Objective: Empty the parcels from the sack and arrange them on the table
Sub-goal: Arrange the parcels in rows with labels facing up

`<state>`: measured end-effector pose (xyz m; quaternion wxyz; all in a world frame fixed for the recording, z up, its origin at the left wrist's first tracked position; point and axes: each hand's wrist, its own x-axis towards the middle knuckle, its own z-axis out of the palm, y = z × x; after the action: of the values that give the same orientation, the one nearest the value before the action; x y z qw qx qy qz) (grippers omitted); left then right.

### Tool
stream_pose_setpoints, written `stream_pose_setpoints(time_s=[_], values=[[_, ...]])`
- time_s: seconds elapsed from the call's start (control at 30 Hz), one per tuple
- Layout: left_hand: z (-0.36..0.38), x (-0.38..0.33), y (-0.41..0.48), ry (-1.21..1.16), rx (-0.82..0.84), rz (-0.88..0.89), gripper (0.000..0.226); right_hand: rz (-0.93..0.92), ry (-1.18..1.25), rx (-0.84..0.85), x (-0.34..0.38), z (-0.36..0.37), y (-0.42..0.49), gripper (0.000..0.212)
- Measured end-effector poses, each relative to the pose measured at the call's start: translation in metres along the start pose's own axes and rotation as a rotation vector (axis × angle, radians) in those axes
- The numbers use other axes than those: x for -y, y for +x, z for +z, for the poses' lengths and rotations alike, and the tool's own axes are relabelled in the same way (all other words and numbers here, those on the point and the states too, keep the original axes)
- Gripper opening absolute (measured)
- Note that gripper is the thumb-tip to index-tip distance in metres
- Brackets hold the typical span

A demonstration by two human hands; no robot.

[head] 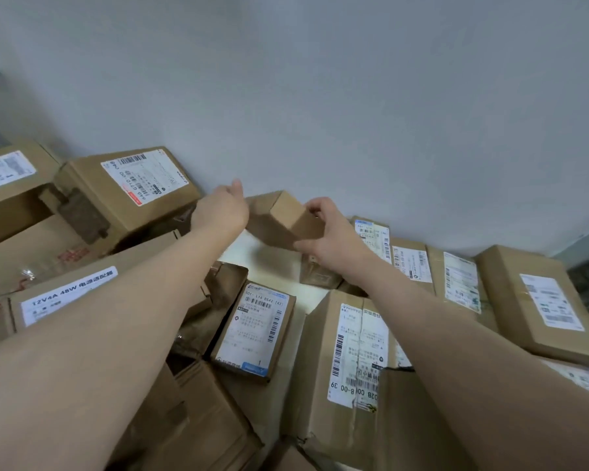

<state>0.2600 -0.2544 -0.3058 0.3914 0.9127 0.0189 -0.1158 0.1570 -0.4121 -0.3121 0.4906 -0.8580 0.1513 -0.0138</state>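
Labelled parcels (252,331) crowd the table (242,249) on the near side of a small plain box (286,215). Right hand (327,239) grips the box's right end; left hand (221,212) is at its left side, grip unclear.

Both arms reach forward, right hand (323,232) pinching a small box (291,215), left hand (223,209) thumb raised.
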Motion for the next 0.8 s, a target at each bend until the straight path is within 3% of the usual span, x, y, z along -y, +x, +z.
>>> stream_pose_setpoints(time_s=[0.07,0.17,0.23,0.37,0.5,0.57,0.63,0.73,0.8], values=[[0.002,-0.012,-0.003,-0.469,0.115,-0.289,0.059,-0.194,-0.22,0.041,-0.005,0.001,-0.009,0.052],[0.007,-0.007,-0.011,-0.588,0.277,-0.372,0.025,-0.309,-0.348,0.092,-0.012,0.002,-0.018,0.053],[0.01,0.0,-0.015,-0.542,0.34,-0.397,0.005,-0.218,-0.343,0.111,-0.011,-0.001,-0.023,0.058],[0.012,0.003,-0.022,-0.602,0.349,-0.465,0.01,0.203,0.057,0.097,0.001,-0.013,-0.026,0.102],[0.017,-0.003,-0.029,-0.716,0.365,-0.496,0.02,0.471,0.213,-0.14,0.003,-0.013,-0.016,0.089],[0.023,-0.008,-0.03,-0.715,0.379,-0.493,0.028,0.535,0.415,-0.144,0.007,-0.009,-0.012,0.082],[0.032,-0.01,-0.031,-0.638,0.373,-0.453,0.029,0.528,0.462,-0.157,0.01,-0.005,-0.008,0.074],[0.048,-0.007,-0.028,-0.472,0.355,-0.36,0.021,0.437,0.122,-0.33,0.012,0.002,0.002,0.063],[0.057,-0.006,-0.025,-0.221,0.309,-0.245,0.022,0.356,-0.045,-0.404,0.013,0.007,0.006,0.052]])
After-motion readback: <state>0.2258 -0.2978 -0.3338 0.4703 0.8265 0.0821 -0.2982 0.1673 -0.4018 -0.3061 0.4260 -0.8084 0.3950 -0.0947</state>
